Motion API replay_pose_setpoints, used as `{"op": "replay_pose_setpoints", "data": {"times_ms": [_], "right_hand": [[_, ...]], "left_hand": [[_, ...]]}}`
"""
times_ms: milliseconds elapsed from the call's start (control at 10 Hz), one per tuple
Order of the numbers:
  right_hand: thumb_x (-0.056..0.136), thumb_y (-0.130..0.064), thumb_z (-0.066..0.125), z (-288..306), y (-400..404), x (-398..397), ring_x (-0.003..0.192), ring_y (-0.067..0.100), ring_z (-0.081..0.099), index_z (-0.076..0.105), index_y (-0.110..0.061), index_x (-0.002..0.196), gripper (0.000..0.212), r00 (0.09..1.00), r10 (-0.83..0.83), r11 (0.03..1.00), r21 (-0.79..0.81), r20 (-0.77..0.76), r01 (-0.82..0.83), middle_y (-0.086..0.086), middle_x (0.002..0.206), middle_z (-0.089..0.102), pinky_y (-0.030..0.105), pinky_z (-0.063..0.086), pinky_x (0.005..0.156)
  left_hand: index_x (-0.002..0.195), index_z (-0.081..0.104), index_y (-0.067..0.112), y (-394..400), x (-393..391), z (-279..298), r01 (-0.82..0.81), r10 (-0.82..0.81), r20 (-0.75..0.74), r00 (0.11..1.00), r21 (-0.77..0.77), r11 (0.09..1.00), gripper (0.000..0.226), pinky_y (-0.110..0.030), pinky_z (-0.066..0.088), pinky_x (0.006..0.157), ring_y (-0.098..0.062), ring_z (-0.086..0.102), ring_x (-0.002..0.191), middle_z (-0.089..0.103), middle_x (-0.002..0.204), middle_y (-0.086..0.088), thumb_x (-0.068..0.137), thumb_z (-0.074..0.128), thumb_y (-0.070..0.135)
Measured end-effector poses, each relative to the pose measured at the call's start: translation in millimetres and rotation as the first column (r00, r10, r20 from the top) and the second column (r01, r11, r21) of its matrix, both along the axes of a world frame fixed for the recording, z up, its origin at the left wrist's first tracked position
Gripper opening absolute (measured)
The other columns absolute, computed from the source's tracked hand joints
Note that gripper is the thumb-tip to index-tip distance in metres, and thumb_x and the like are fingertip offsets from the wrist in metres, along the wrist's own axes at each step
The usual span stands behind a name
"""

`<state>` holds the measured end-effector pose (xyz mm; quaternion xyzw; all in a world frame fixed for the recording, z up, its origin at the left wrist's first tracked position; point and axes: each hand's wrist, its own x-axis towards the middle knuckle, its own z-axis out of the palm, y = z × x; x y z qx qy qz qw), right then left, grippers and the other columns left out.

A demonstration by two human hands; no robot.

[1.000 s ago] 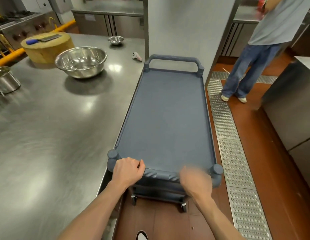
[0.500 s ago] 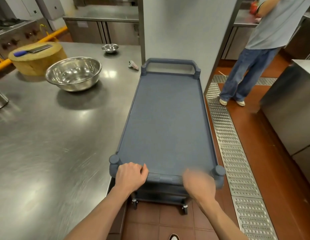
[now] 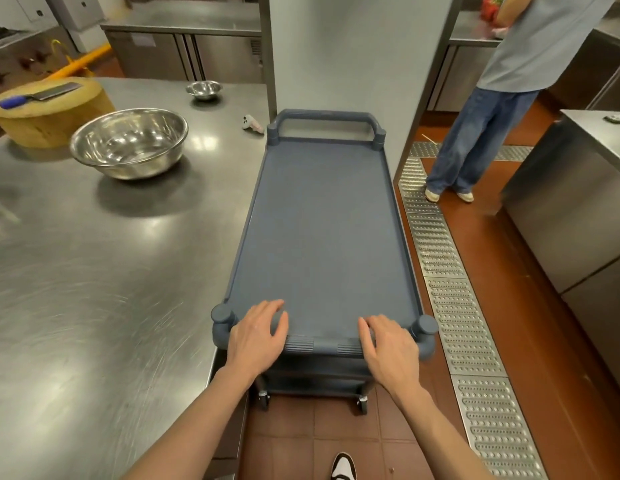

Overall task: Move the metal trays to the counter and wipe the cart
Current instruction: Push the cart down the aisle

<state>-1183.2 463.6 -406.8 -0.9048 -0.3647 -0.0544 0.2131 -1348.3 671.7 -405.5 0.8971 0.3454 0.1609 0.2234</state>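
I see a bright kitchen lit from above, with white shiny spots on the steel counter (image 3: 93, 271), a soft dark shadow under the big bowl (image 3: 130, 142), blurry streaks near the left edge, and lines that bend at the sides.

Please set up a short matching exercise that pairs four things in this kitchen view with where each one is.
Things:
1. cleaver
2. large steel bowl
3. left hand
4. person in jeans

Places:
A. on the near end of the grey cart
B. on the round wooden chopping block
C. standing on the floor to the right beyond the cart
D. on the steel counter

Pairs: 1-B, 2-D, 3-A, 4-C
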Motion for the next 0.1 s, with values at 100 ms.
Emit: {"op": "replay_pose_setpoints", "data": {"times_ms": [100], "right_hand": [[0.111, -0.038, 0.036, 10.2, 4.4, -2.2, 0.124, 0.012, 0.062, 0.067, -0.02, 0.132, 0.042, 0.971, 0.022, 0.956, 0.289, -0.239, 0.049, -0.005, 0.13, 0.07, 0.022, 0.041, 0.106]], "left_hand": [[0.152, 0.053, 0.026, 4.4, 2.3, 11.5, 0.002, 0.057, 0.188, 0.981, -0.298, 0.954, 0.044, -0.032, 0.036, 0.12, -0.009, 0.048, 0.143, 0.057, 0.151, 0.01, 0.11, 0.047, 0.038]]}}
